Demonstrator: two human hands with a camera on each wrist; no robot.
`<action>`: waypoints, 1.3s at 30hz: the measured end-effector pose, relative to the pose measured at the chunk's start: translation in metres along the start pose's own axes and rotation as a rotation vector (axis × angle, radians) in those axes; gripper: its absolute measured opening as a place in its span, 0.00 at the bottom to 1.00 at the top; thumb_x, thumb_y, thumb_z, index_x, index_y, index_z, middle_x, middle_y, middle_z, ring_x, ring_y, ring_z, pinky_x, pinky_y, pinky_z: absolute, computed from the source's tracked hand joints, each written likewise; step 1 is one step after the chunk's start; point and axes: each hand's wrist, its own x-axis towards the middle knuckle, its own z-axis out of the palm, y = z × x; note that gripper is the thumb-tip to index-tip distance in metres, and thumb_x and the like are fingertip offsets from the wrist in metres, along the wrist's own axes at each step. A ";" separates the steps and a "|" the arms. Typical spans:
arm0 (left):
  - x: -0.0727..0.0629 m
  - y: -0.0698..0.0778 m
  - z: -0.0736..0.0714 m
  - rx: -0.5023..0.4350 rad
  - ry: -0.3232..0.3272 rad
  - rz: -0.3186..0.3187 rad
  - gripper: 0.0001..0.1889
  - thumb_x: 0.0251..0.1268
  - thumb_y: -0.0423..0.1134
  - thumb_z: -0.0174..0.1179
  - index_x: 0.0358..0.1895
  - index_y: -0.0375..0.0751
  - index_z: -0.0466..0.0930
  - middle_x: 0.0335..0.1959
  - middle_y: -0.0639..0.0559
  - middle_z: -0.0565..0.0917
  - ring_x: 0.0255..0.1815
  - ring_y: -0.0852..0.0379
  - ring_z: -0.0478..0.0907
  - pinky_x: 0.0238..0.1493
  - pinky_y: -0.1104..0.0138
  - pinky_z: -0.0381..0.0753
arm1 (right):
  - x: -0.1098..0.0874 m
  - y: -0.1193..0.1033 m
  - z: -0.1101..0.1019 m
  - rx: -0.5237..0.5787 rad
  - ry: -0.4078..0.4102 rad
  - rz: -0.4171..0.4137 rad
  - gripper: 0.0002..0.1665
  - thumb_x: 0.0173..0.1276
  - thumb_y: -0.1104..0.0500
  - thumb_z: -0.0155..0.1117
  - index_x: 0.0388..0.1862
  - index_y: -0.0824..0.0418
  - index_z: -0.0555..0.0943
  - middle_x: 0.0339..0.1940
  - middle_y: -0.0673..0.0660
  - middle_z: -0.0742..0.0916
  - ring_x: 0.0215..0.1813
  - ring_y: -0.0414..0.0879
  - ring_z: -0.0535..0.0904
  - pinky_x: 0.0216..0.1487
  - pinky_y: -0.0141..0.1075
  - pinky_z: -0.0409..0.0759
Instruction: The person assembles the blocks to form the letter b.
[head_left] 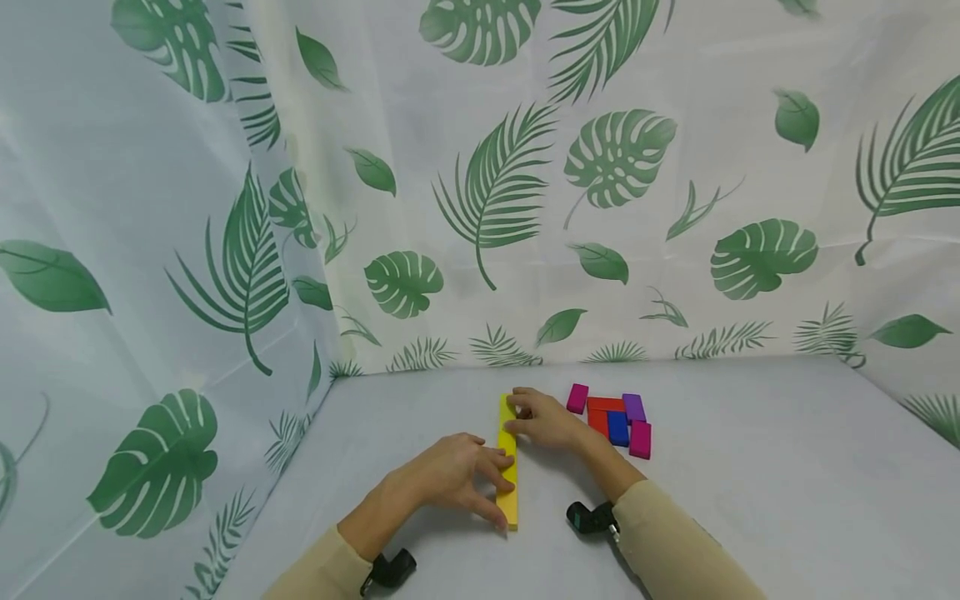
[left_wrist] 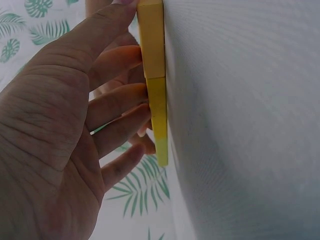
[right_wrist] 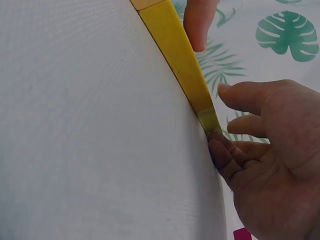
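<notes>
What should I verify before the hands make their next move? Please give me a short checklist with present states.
1. Yellow row looks straight: ok.
2. Seams closed: ok in the wrist views, no gap seen.
3. Left hand at the row's near part: ok, fingers touching.
4. Right hand at the far end: ok, fingers touching.
5. Other blocks apart from the row: ok, to its right.
6. Pressure of either hand: cannot tell.

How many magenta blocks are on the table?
2: the first magenta block lies left of the far red block, the second magenta block right of the blue block. The right hand could hide others.
</notes>
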 end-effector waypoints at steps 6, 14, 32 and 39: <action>0.000 0.000 -0.001 -0.001 0.005 0.008 0.26 0.54 0.69 0.72 0.50 0.60 0.93 0.62 0.56 0.86 0.67 0.66 0.80 0.73 0.55 0.77 | 0.001 -0.002 -0.004 0.024 0.010 -0.007 0.33 0.75 0.55 0.68 0.74 0.66 0.74 0.79 0.67 0.71 0.57 0.52 0.81 0.63 0.51 0.84; 0.000 -0.002 0.000 -0.002 0.019 0.023 0.26 0.52 0.69 0.73 0.49 0.60 0.93 0.62 0.56 0.86 0.66 0.66 0.80 0.72 0.55 0.77 | 0.001 -0.004 -0.008 0.012 0.047 0.009 0.33 0.75 0.54 0.68 0.75 0.62 0.74 0.77 0.61 0.75 0.58 0.51 0.82 0.60 0.46 0.86; -0.001 -0.001 0.001 -0.027 -0.012 -0.022 0.27 0.52 0.70 0.72 0.51 0.61 0.92 0.64 0.57 0.85 0.67 0.67 0.79 0.72 0.57 0.77 | -0.004 0.002 -0.036 -0.097 0.167 -0.018 0.33 0.76 0.52 0.64 0.75 0.65 0.73 0.75 0.67 0.74 0.71 0.65 0.74 0.70 0.62 0.76; 0.000 0.001 -0.001 -0.032 -0.033 -0.057 0.27 0.52 0.70 0.72 0.52 0.62 0.91 0.65 0.57 0.84 0.68 0.67 0.78 0.74 0.57 0.75 | -0.006 0.013 -0.047 -0.133 0.173 0.006 0.34 0.75 0.56 0.67 0.75 0.68 0.72 0.75 0.70 0.74 0.72 0.68 0.73 0.72 0.63 0.72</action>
